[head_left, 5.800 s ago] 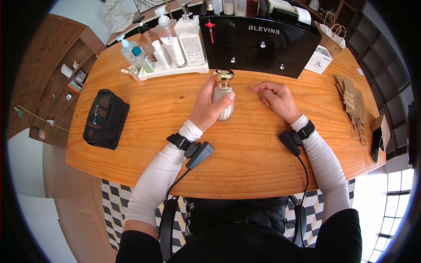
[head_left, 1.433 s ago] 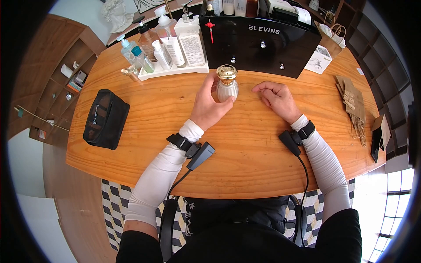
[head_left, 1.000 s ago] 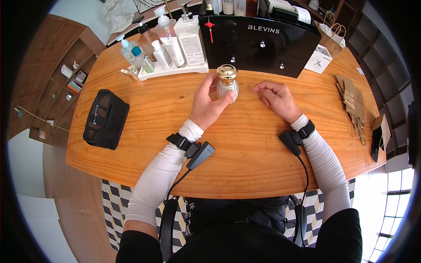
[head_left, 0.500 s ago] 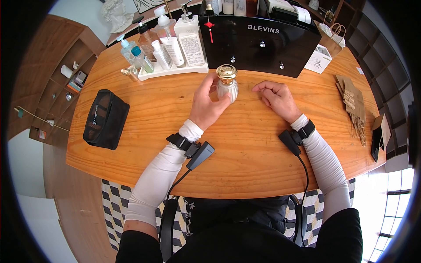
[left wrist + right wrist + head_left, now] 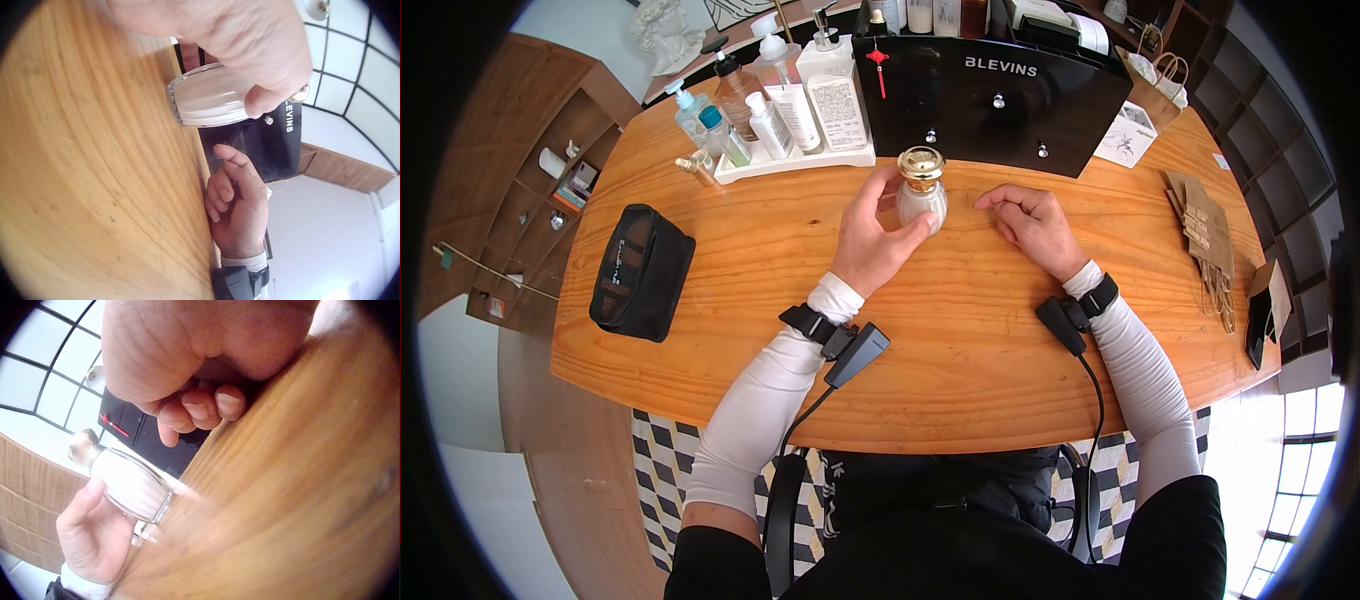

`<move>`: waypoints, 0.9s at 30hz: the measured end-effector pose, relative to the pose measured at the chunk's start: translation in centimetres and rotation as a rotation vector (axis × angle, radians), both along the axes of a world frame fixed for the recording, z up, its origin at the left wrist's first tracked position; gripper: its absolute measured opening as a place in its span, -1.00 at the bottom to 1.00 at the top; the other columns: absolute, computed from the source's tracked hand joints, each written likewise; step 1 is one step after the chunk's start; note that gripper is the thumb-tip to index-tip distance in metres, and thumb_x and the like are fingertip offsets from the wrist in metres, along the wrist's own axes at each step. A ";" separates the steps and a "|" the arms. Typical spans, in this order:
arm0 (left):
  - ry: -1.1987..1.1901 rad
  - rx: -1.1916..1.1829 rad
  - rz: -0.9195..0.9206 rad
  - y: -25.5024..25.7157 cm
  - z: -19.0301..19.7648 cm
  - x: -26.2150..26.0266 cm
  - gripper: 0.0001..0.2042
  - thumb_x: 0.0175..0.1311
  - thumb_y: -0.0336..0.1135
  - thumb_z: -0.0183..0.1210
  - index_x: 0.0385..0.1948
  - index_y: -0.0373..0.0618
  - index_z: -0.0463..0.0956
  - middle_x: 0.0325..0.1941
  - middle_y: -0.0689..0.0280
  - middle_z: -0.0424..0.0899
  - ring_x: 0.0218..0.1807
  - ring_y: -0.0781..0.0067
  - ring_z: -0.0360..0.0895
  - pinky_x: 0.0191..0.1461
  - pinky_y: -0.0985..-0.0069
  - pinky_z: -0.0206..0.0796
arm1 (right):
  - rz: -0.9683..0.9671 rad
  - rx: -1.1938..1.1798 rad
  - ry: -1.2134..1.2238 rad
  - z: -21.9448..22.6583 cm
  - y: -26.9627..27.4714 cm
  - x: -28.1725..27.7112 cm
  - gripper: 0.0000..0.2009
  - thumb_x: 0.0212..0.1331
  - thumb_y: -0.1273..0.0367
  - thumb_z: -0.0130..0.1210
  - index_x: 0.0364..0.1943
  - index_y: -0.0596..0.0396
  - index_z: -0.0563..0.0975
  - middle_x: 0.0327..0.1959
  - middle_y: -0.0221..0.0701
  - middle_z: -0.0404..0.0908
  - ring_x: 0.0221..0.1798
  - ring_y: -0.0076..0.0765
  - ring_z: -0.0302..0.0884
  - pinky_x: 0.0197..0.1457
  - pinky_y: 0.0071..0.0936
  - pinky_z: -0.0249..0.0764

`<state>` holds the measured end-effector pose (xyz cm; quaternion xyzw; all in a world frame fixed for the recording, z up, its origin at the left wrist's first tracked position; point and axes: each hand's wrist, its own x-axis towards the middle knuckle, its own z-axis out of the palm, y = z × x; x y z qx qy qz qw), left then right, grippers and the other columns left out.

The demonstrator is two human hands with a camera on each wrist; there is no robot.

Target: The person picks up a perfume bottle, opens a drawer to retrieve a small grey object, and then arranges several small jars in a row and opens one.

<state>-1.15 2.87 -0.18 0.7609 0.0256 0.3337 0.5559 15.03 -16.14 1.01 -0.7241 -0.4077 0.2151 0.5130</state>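
Bottle (image 5: 924,196) and gold cap (image 5: 921,163) are together in my left hand's (image 5: 870,240) grip above the table (image 5: 940,350), base contact unclear, my right hand (image 5: 1040,232) loosely curled, empty; gripping is done, what's left doesn't show.

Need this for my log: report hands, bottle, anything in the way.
Left hand grips gold-capped bottle. Right hand rests on table, fingers loosely curled, empty. Black cabinet behind bottle; nothing seen between bottle and right hand.
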 end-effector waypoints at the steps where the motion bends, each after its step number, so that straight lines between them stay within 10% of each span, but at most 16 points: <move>1: 0.000 0.000 0.000 0.0 0.0 0.0 -0.48 0.15 -0.34 0.38 0.16 -0.26 0.45 0.12 0.15 0.64 0.14 0.33 0.58 0.29 0.34 0.37 | 0.000 0.002 0.001 0.0 0.0 0.0 -0.75 0.33 0.47 -0.04 -0.11 0.20 0.69 -0.65 -0.55 0.43 -0.57 -0.69 0.28 -0.47 -0.58 0.28; 27: 0.054 -0.010 -0.026 0.0 0.3 -0.3 -0.46 0.16 -0.54 0.23 0.25 -0.30 0.39 0.14 0.21 0.55 0.18 0.40 0.52 0.33 0.38 0.35 | 0.001 -0.007 -0.012 0.0 0.0 0.0 -0.75 0.36 0.46 -0.04 -0.11 0.20 0.69 -0.66 -0.56 0.42 -0.58 -0.69 0.27 -0.48 -0.58 0.27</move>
